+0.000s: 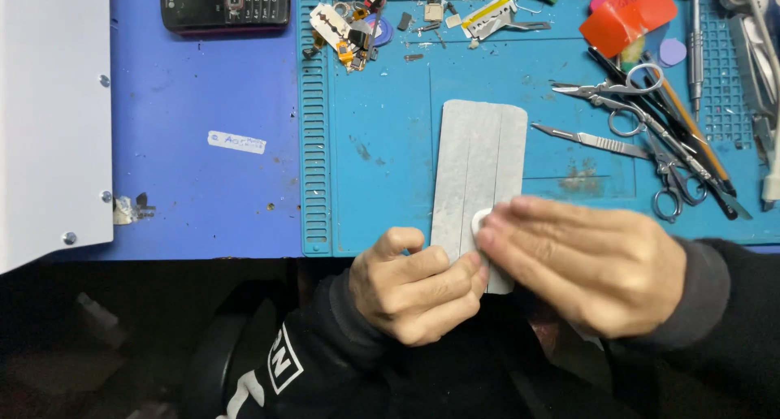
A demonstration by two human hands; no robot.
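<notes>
A grey rectangular sheet [479, 163] with lengthwise creases lies on the blue work mat [382, 159], its near end over the table's front edge. My left hand [414, 285] is curled at that near end, pinching the sheet's lower edge. My right hand [589, 261] lies flat over the sheet's lower right corner, fingers pointing left. A small white piece [479, 220] shows under its fingertips, pressed against the sheet. Most of that piece is hidden.
Scissors, forceps and a scalpel [650, 127] lie to the right on the mat, with an orange-red card [627, 15] behind them. Small parts and a razor blade [353, 25] sit at the back. A dark keypad phone [225, 3] and a white panel [53, 110] are left.
</notes>
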